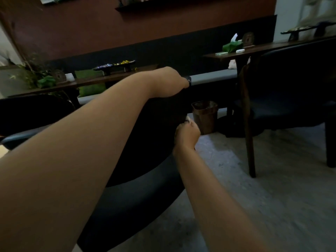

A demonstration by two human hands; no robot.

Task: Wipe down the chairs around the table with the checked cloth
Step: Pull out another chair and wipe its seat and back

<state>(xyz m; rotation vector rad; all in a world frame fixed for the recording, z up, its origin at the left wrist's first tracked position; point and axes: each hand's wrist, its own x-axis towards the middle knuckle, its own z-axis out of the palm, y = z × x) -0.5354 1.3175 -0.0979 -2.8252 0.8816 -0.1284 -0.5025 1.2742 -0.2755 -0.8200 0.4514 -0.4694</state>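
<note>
No writing or brand can be read anywhere; the room is dim and the picture soft. The left hand [169,82] rests over the top edge of the near chair's [138,197] dark backrest, its fingers curled over the far side and hidden, so what they hold, if anything, cannot be told. The right hand [187,133] is lower, against the right edge of the same backrest, fingers [188,122] bunched and narrow; a pale scrap shows at the fingertips, but whether that is the checked cloth cannot be told, and no check pattern can be made out. Both forearms cover much of the chair's back and seat. A 2nd dark chair [291,106] stands to the right on the grey floor, cut off by the frame edge. A brown waste bin [205,116] sits on the floor between the 2 chairs, under a long bench [214,55] carrying a green tissue pack [231,46] and small blurred objects.
</note>
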